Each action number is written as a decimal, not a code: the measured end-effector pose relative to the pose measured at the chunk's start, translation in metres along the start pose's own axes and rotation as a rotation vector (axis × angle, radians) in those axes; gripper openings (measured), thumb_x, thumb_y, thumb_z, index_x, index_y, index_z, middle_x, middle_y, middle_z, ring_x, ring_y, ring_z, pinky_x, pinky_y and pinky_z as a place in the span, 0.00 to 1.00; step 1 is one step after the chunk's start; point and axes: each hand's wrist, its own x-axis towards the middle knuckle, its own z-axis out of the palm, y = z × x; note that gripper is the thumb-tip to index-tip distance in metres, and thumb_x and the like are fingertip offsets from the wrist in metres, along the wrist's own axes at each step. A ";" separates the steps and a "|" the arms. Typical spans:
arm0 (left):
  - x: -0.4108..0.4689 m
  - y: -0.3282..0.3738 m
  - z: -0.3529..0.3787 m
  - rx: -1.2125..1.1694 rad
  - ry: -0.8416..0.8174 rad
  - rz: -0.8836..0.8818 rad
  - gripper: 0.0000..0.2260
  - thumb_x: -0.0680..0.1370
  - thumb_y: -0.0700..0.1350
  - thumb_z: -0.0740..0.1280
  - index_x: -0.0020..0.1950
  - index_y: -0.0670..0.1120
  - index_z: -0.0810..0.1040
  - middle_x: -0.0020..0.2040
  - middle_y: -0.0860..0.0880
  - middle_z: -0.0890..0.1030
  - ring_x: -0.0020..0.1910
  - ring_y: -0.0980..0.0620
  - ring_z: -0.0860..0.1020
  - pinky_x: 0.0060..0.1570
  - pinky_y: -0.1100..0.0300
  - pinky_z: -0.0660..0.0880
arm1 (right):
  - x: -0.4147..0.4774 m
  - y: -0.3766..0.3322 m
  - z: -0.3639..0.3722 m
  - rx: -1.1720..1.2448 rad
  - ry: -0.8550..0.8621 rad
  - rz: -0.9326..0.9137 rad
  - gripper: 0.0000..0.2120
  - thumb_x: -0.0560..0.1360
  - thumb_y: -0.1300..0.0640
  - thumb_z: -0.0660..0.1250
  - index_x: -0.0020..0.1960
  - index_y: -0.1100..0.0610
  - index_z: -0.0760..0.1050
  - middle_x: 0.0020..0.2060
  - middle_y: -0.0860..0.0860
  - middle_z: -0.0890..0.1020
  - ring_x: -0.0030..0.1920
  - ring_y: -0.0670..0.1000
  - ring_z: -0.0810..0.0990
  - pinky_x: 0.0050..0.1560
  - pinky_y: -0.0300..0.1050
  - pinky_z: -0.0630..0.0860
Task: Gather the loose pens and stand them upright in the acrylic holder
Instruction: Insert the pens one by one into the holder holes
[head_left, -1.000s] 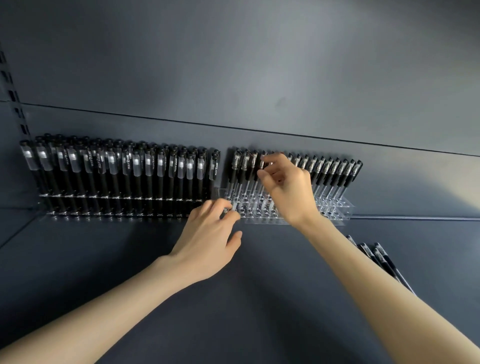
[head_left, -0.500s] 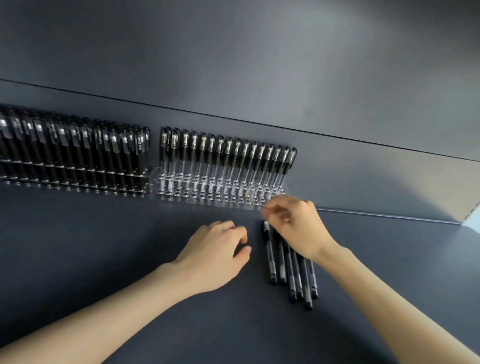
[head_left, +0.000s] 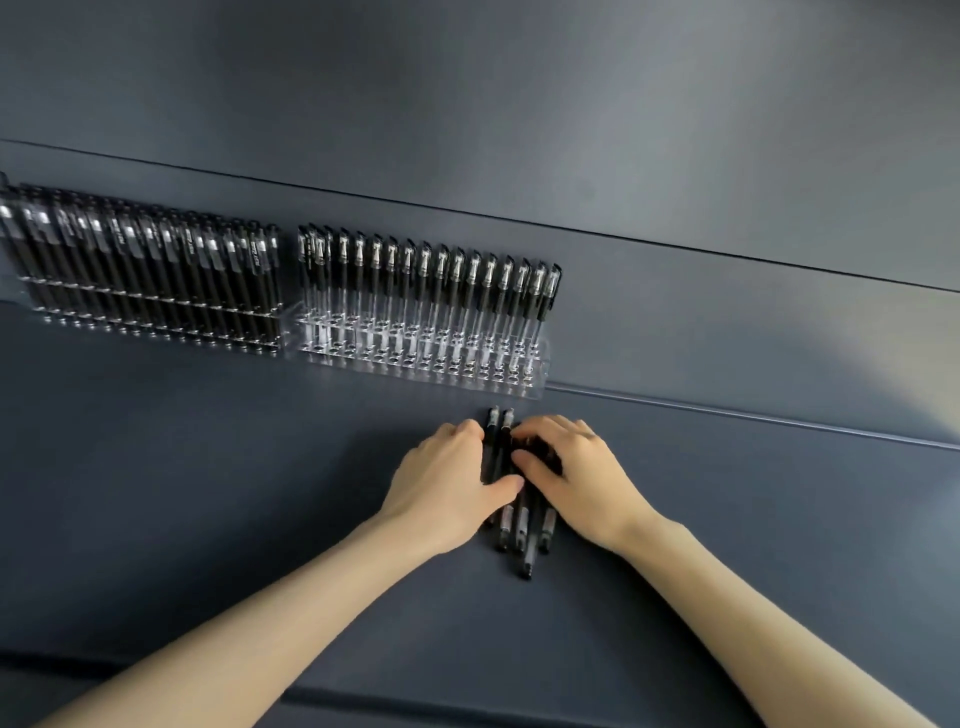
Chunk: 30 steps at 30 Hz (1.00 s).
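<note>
Several loose black pens (head_left: 523, 525) lie side by side in a bundle on the dark shelf, caps towards me. My left hand (head_left: 447, 483) curls against the bundle's left side with its thumb laid across the pens. My right hand (head_left: 576, 478) covers the bundle's upper right, fingers and thumb curled round some of the pens. Just behind them stands the clear acrylic holder (head_left: 421, 364). Its back row is filled with upright pens (head_left: 441, 280) and its front holes are bare.
A second holder (head_left: 145, 280), packed with black pens, stands to the left of the clear one. The shelf's back wall (head_left: 675, 312) rises right behind both holders. The shelf's front edge (head_left: 467, 706) runs below my forearms.
My right hand left the holder and came down to the loose pens. My left hand slid right to meet the bundle. The view shifted, so the holders now sit further left.
</note>
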 end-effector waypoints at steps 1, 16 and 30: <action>0.003 0.001 -0.001 -0.014 -0.018 -0.030 0.21 0.75 0.57 0.66 0.60 0.45 0.71 0.54 0.49 0.77 0.52 0.47 0.77 0.52 0.51 0.75 | 0.000 0.000 0.000 0.018 -0.001 0.013 0.12 0.78 0.54 0.63 0.61 0.54 0.74 0.54 0.48 0.78 0.52 0.48 0.70 0.49 0.35 0.63; -0.011 -0.011 -0.018 -0.624 -0.048 0.049 0.10 0.81 0.48 0.58 0.50 0.42 0.74 0.32 0.51 0.77 0.28 0.54 0.72 0.33 0.59 0.71 | 0.003 -0.023 -0.010 0.590 0.081 0.158 0.17 0.77 0.54 0.65 0.64 0.56 0.71 0.57 0.47 0.80 0.56 0.43 0.78 0.59 0.39 0.74; 0.023 -0.092 -0.074 -0.901 0.072 0.067 0.06 0.79 0.43 0.64 0.47 0.41 0.78 0.34 0.50 0.79 0.30 0.54 0.75 0.27 0.60 0.72 | 0.094 -0.109 0.010 1.047 0.322 0.141 0.15 0.75 0.63 0.67 0.59 0.55 0.68 0.36 0.51 0.77 0.34 0.46 0.80 0.48 0.43 0.80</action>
